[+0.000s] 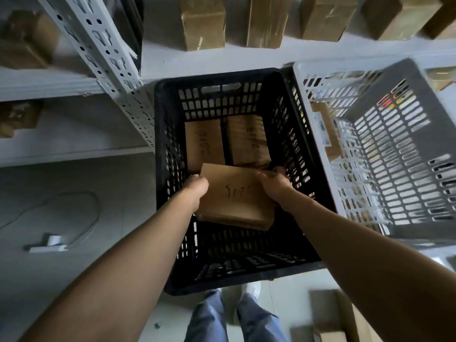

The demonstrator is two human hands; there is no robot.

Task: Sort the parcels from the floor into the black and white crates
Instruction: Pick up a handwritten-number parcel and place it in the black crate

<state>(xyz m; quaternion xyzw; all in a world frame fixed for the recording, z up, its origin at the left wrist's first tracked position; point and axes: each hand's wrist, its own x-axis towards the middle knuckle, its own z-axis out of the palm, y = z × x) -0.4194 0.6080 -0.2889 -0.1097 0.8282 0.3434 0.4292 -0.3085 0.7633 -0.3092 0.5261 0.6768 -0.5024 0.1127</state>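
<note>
Both my hands reach down into the black crate (pixel 170 99). Between them is a flat brown cardboard parcel (pixel 234 201) with handwriting on top. My left hand (pixel 196 191) grips its left edge and my right hand (pixel 275 185) grips its right edge. Two more brown parcels (pixel 203 141) (pixel 248 141) lie side by side at the bottom of the crate, beyond the held one. To the right stands the white crate (pixel 394 154), with a labelled parcel (pixel 324 134) partly visible inside through its mesh wall.
A white metal shelf rack (pixel 108 58) stands at the left and behind, with several cardboard boxes (pixel 203 21) on its shelves. A cable and white adapter (pixel 49 243) lie on the floor at left. More parcels (pixel 330 314) lie on the floor at bottom right, next to my legs.
</note>
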